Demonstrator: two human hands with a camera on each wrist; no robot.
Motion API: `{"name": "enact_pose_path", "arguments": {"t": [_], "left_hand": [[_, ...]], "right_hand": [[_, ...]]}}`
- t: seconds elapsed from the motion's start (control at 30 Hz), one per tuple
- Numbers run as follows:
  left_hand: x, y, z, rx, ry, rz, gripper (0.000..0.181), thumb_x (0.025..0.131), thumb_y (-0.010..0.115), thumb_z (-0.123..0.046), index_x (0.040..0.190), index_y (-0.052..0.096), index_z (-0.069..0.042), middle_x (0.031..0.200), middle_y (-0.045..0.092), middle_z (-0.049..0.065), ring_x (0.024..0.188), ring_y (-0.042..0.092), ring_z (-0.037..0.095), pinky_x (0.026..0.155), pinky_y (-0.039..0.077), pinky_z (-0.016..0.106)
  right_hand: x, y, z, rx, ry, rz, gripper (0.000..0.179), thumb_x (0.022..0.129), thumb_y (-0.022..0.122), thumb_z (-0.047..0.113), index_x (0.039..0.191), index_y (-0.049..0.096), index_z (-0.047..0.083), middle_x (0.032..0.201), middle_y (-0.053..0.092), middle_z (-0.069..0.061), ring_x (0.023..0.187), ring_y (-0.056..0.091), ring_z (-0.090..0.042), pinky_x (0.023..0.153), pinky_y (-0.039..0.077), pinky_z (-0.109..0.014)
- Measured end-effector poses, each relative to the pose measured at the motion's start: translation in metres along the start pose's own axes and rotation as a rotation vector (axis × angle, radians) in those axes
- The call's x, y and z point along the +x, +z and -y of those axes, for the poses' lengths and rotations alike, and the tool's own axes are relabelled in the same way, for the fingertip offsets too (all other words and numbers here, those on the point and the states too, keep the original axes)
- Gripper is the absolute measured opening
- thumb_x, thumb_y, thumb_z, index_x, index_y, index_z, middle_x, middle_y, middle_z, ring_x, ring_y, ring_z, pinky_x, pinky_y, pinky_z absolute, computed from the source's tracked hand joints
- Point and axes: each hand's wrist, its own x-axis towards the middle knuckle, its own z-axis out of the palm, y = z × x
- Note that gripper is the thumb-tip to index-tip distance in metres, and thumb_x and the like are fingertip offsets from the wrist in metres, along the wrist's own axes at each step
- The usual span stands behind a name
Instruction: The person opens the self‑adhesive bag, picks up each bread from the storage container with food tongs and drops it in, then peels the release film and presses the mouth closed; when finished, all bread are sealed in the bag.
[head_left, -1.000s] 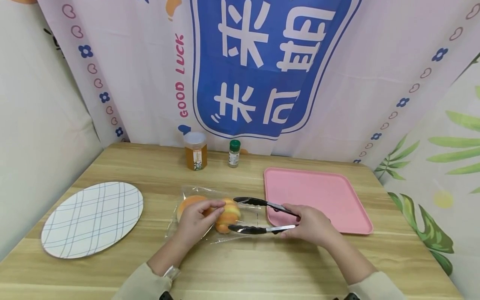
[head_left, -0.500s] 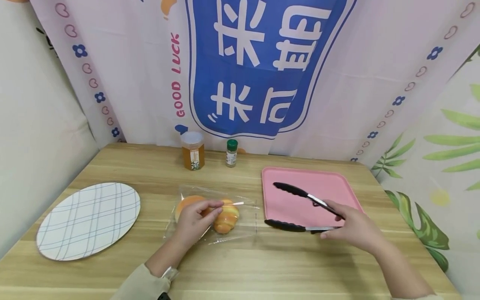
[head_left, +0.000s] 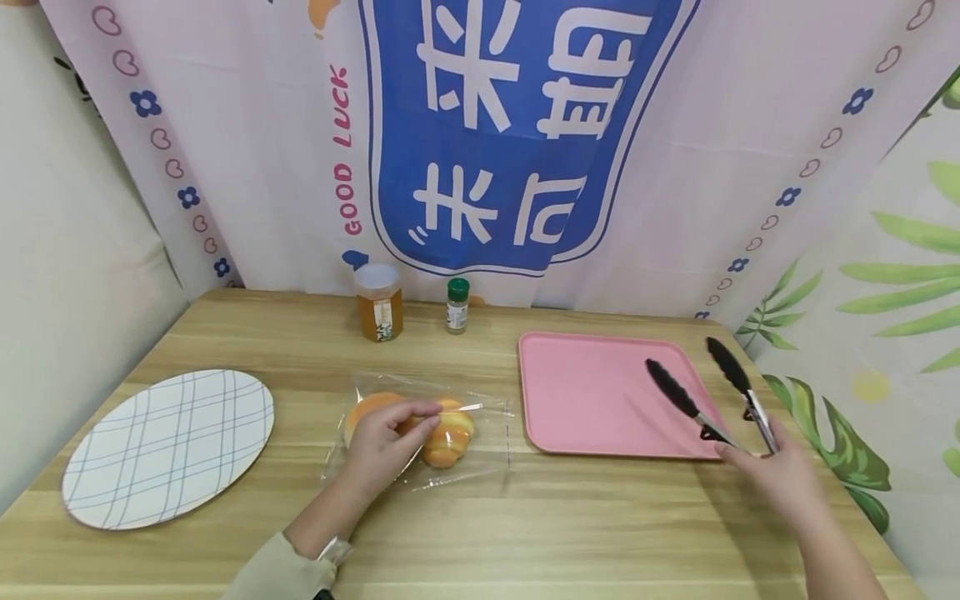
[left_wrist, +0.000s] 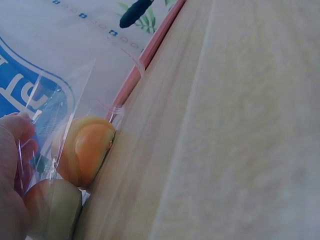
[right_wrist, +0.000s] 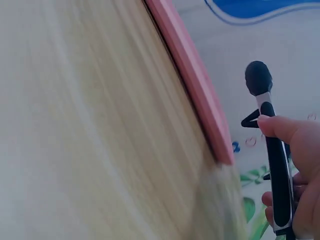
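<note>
My left hand (head_left: 382,442) pinches the upper film of a clear plastic bag (head_left: 491,433) between thumb and fingertips. Inside the bag lie two bread pieces: a striped roll (head_left: 448,442) and a round bun (head_left: 367,410), the bun partly hidden behind the hand. In the left wrist view the film is lifted over the roll (left_wrist: 85,150). My right hand (head_left: 783,475) grips a pair of tongs (head_left: 675,390) with black tips and metal arms. The tong arms are spread with nothing between them, above the right edge of the pink tray (head_left: 585,417).
A checked oval plate (head_left: 172,450) lies at the left of the wooden table (head_left: 525,533). Towards the back edge stand a jar of amber contents (head_left: 380,312) and a small green-capped shaker (head_left: 457,307). A printed cloth (head_left: 285,167) hangs behind.
My right hand has carried the tongs from over the bread to the right, past the middle of the tray. The tongs now point away towards the back. The left hand keeps its place on the bag.
</note>
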Motion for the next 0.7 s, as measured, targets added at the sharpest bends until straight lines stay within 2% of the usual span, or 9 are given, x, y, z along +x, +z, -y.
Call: {"name": "enact_pose_path", "arguments": {"t": [0.07,0.13,0.23,0.4,0.6,0.7], "left_hand": [[0.0,0.0,0.0,-0.005,-0.003,0.0,0.01,0.083,0.074,0.001,0.092,0.075,-0.004,0.088,0.076,0.007,0.07,0.054,-0.002,0.055,0.049,0.017],[-0.001,0.0,0.001,-0.009,-0.004,-0.002,0.01,0.083,0.074,0.0,0.092,0.075,-0.005,0.088,0.076,0.007,0.069,0.054,-0.002,0.055,0.049,0.017],[-0.001,0.0,0.001,-0.014,-0.003,-0.004,0.01,0.084,0.074,0.0,0.093,0.075,-0.005,0.088,0.076,0.007,0.07,0.053,-0.002,0.055,0.049,0.017],[-0.002,0.001,0.001,-0.024,-0.012,-0.003,0.01,0.084,0.074,0.0,0.093,0.075,-0.006,0.089,0.076,0.007,0.071,0.055,-0.002,0.056,0.05,0.017],[-0.002,0.001,0.0,-0.025,-0.021,0.001,0.011,0.084,0.074,0.0,0.093,0.075,-0.005,0.089,0.076,0.007,0.072,0.056,-0.002,0.058,0.052,0.017],[-0.002,0.001,0.0,-0.025,-0.026,0.004,0.01,0.084,0.073,0.0,0.093,0.075,-0.005,0.089,0.076,0.007,0.073,0.057,-0.003,0.059,0.052,0.017]], "right_hand": [[0.007,-0.001,-0.008,0.021,0.091,-0.058,0.11,0.087,0.063,0.059,0.154,0.002,-0.003,0.146,0.029,-0.043,0.127,0.039,-0.059,0.101,0.042,-0.064],[0.014,-0.003,-0.014,0.041,0.177,-0.092,0.113,0.086,0.061,0.064,0.154,-0.001,-0.001,0.153,0.01,-0.041,0.138,0.018,-0.061,0.112,0.023,-0.069],[0.022,-0.008,-0.025,0.02,0.249,-0.106,0.115,0.085,0.058,0.068,0.153,-0.001,-0.004,0.153,0.01,-0.04,0.138,0.016,-0.06,0.113,0.022,-0.068],[0.031,-0.011,-0.037,-0.027,0.271,-0.089,0.115,0.086,0.055,0.069,0.152,0.0,-0.007,0.15,0.014,-0.043,0.136,0.019,-0.061,0.112,0.024,-0.068],[0.041,-0.011,-0.045,-0.05,0.248,-0.105,0.108,0.087,0.056,0.067,0.149,0.015,-0.011,0.144,0.027,-0.045,0.129,0.03,-0.061,0.107,0.031,-0.068],[0.045,-0.011,-0.049,-0.045,0.241,-0.088,0.109,0.088,0.055,0.066,0.151,0.009,-0.009,0.147,0.021,-0.044,0.134,0.024,-0.06,0.111,0.027,-0.067]]}}
